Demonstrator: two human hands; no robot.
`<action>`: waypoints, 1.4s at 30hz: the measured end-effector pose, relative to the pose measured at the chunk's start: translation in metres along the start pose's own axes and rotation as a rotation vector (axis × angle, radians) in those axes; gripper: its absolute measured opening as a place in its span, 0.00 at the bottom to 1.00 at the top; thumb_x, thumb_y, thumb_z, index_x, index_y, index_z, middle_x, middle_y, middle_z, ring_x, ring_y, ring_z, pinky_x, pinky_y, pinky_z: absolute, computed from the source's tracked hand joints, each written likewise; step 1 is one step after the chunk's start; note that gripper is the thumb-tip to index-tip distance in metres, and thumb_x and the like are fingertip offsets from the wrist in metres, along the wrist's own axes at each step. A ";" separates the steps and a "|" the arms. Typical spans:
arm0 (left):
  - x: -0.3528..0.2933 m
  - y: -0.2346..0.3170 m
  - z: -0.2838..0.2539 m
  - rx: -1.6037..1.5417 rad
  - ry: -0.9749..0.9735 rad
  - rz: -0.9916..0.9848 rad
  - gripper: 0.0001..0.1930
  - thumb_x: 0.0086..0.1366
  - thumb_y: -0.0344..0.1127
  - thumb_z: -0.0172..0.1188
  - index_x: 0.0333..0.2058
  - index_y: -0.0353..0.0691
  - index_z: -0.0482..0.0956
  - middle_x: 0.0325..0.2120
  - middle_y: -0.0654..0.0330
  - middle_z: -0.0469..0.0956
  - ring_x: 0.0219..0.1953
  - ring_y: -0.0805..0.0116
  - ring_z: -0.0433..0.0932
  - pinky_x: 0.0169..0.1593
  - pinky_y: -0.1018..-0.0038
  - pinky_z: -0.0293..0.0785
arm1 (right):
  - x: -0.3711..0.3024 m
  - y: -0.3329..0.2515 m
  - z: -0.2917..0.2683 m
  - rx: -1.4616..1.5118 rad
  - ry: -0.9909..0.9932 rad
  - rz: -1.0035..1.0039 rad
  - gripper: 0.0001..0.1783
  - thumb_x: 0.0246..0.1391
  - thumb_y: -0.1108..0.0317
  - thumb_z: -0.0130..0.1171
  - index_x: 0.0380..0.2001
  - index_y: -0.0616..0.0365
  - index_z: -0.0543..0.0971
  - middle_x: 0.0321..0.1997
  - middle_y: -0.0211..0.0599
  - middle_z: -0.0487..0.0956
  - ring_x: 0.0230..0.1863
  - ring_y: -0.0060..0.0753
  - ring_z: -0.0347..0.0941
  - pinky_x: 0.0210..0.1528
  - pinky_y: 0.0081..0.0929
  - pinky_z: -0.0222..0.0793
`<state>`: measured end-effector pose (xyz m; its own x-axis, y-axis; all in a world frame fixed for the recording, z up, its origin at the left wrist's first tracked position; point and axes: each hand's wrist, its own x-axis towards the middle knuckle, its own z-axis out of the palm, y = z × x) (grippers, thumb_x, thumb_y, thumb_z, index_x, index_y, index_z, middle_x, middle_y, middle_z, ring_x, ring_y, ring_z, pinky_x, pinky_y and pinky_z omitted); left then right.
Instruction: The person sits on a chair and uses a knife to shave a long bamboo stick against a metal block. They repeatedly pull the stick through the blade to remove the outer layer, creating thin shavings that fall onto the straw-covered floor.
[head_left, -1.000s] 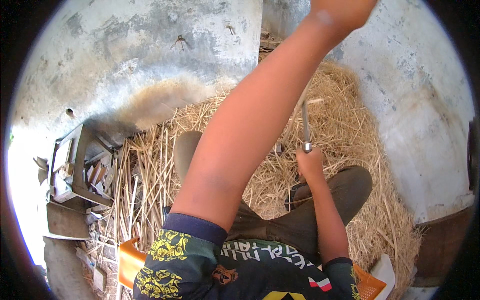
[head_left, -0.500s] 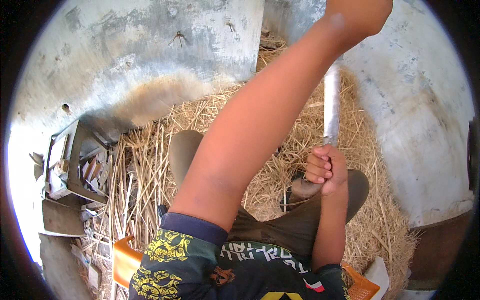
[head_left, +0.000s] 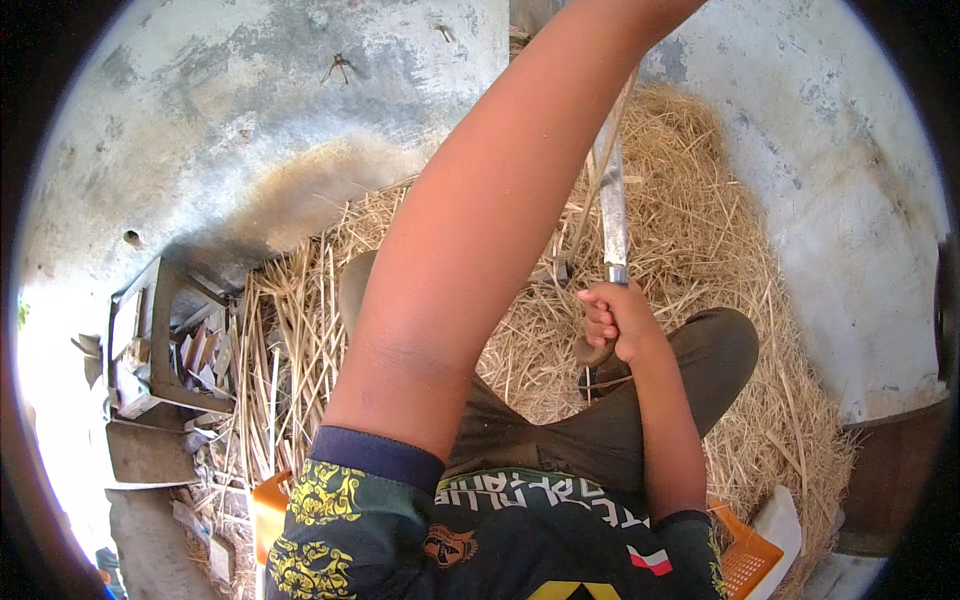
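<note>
My right hand (head_left: pixel 618 318) is closed round the handle of a long knife (head_left: pixel 613 210). Its pale, worn blade points up and away from me, with a metal collar at the base; the rounded handle end pokes out below my fist. My left arm stretches diagonally across the view to the top edge, where only the wrist end of my left hand (head_left: pixel 660 12) shows and its fingers are cut off. A thin tan strip (head_left: pixel 597 185) runs down from beneath that forearm, crossing beside the blade. Whether my left hand holds its upper end cannot be seen.
Loose straw-like shavings (head_left: pixel 690 200) pile around my crossed legs. Long split strips (head_left: pixel 290 350) lie at the left. A wooden stool-like frame (head_left: pixel 160 340) with scraps stands beside them. Weathered walls (head_left: pixel 250 100) enclose the spot, and an orange plastic seat (head_left: pixel 745 560) is beneath me.
My left forearm has shifted left and farther toward the top edge, taking the hand nearly out of view. The knife has moved slightly left and sharpened from blur; the thin strip now shows beside it.
</note>
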<state>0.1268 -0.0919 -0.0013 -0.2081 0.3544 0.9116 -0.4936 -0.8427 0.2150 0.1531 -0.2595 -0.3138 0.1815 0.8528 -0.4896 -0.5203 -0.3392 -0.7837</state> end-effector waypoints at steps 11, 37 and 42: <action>0.003 0.017 -0.026 0.040 0.035 -0.089 0.21 0.69 0.44 0.53 0.24 0.31 0.72 0.16 0.51 0.74 0.20 0.61 0.71 0.29 0.60 0.67 | -0.044 -0.058 0.041 -0.046 0.422 -0.896 0.14 0.53 0.70 0.64 0.18 0.57 0.72 0.14 0.29 0.70 0.14 0.22 0.68 0.18 0.24 0.64; -0.004 0.008 -0.018 0.001 0.083 -0.031 0.22 0.72 0.45 0.53 0.27 0.29 0.75 0.20 0.52 0.75 0.25 0.64 0.72 0.33 0.64 0.69 | 0.068 0.048 -0.024 -0.652 0.641 -0.194 0.19 0.48 0.59 0.64 0.22 0.69 0.77 0.17 0.44 0.77 0.22 0.50 0.76 0.29 0.47 0.69; 0.008 0.008 -0.048 0.054 0.113 -0.005 0.21 0.73 0.45 0.51 0.30 0.29 0.77 0.21 0.58 0.75 0.26 0.72 0.71 0.34 0.68 0.70 | 0.054 0.023 0.008 -0.773 0.596 -0.407 0.20 0.47 0.59 0.64 0.17 0.67 0.76 0.15 0.45 0.76 0.18 0.44 0.74 0.28 0.45 0.67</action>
<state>0.0808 -0.0761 -0.0088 -0.3015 0.3994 0.8658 -0.4489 -0.8606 0.2406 0.1446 -0.2180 -0.3549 0.7119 0.6978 -0.0792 0.3070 -0.4106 -0.8586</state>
